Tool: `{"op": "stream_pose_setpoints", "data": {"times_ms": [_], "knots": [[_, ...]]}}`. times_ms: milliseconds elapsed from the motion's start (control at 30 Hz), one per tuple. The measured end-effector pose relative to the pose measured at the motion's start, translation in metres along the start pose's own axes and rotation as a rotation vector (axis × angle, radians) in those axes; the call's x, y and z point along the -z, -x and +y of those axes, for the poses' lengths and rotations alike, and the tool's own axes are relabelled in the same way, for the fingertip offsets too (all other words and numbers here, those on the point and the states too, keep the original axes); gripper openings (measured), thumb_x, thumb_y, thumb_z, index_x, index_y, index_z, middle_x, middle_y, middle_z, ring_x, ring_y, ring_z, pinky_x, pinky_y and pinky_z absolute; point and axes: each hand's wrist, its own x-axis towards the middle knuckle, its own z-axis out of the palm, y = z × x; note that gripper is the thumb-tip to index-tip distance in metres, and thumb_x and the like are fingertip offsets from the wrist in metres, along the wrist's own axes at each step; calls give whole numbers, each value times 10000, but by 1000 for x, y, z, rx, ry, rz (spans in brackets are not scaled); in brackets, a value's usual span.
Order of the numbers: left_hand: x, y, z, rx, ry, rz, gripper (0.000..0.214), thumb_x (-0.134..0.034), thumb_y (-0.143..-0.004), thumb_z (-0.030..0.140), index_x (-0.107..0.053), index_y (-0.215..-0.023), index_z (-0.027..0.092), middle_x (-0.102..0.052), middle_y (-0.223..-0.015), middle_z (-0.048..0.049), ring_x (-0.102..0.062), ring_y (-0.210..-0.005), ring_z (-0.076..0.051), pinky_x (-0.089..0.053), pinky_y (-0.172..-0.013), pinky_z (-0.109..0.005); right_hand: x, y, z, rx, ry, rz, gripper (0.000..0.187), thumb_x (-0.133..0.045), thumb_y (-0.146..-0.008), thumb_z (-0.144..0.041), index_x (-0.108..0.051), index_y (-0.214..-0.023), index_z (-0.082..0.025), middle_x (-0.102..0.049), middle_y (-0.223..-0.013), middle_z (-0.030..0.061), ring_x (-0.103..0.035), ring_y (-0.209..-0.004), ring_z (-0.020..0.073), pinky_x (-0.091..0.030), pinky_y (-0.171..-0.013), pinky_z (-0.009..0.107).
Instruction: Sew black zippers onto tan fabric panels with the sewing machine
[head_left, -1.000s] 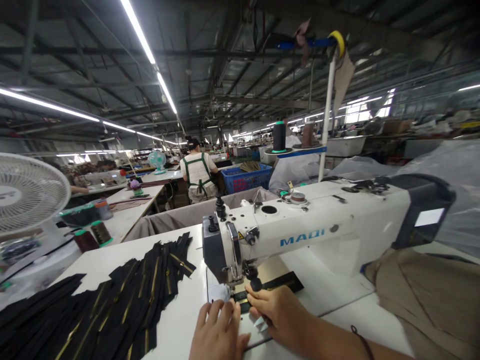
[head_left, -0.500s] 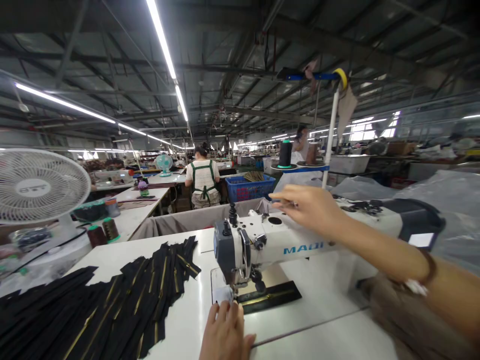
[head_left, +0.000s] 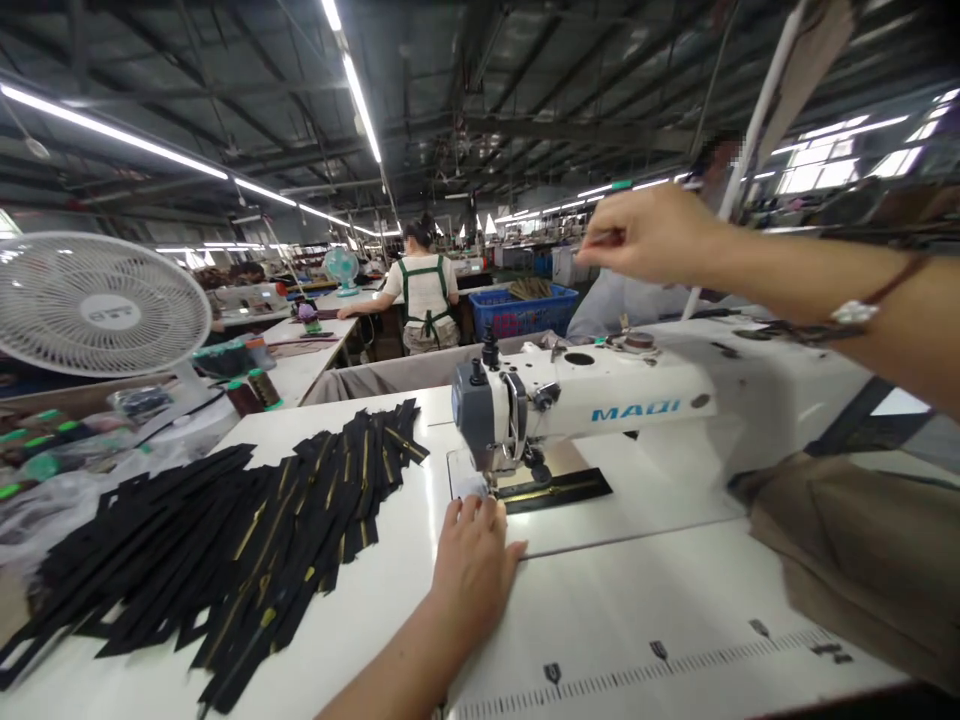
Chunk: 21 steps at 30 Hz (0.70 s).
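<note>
My left hand [head_left: 474,555] lies on the sewing machine's bed with its fingers stretched forward and the thumb apart. Its fingertips reach the needle area, at the left end of a black zipper [head_left: 559,490] with gold teeth. The zipper lies flat under the head of the white sewing machine [head_left: 637,395]. Raised above the machine's arm, my right hand [head_left: 656,235] has its fingers curled and pinched together; anything between them is too small to make out. On the table to the left, a pile of black zippers [head_left: 300,520] with gold teeth is spread out.
A white fan [head_left: 105,310] stands at the left near thread spools [head_left: 262,388]. Brown cloth [head_left: 855,560] hangs at the right edge of the white table [head_left: 600,610]. Beyond the machine are a blue basket [head_left: 517,315] and a person [head_left: 427,290] seen from behind.
My right hand has risen from near the machine's top to well above it. My left hand stays by the needle area. The camera view has tilted down and shifted.
</note>
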Motion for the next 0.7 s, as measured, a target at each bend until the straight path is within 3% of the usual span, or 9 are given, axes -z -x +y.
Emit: {"op": "stream_pose_setpoints", "data": {"times_ms": [133, 367, 600, 700], "knots": [[0, -1, 0, -9, -6, -13, 282, -570, -880, 313, -593, -1078, 113, -609, -1082, -101, -522, -989, -281, -421, -889, -443, 11, -13, 3, 73, 392, 163, 324, -502, -886, -336, -664, -938, -60, -638, -953, 98, -548, -927, 177, -262, -628, 306], [-1, 0, -2, -14, 3, 13, 329, -580, -875, 307, -569, -1144, 117, -559, -1138, -146, -504, -1049, -299, -433, -872, -441, 2, -19, -1, 70, 426, 156, 362, -433, -896, -323, -642, -1010, -50, -623, -1062, 115, -541, -1047, 247, -323, -708, 325], [-1, -1, -2, -2, -4, 4, 351, -583, -874, 344, -580, -1136, 111, -553, -1083, -156, -509, -1006, -312, -456, -807, -442, 4, -19, 15, 18, 380, 200, 425, -424, -888, -337, -638, -1058, -12, -626, -1056, 150, -551, -1052, 300, -343, -702, 364], [-2, -1, -2, -5, -12, 8, 366, -586, -872, 364, -571, -1144, 119, -538, -1166, -172, -497, -1052, -322, -455, -828, -454, 7, -18, 19, 4, 350, 224, 457, -410, -885, -348, -633, -1092, -7, -617, -1087, 167, -543, -1062, 316, -355, -719, 393]]}}
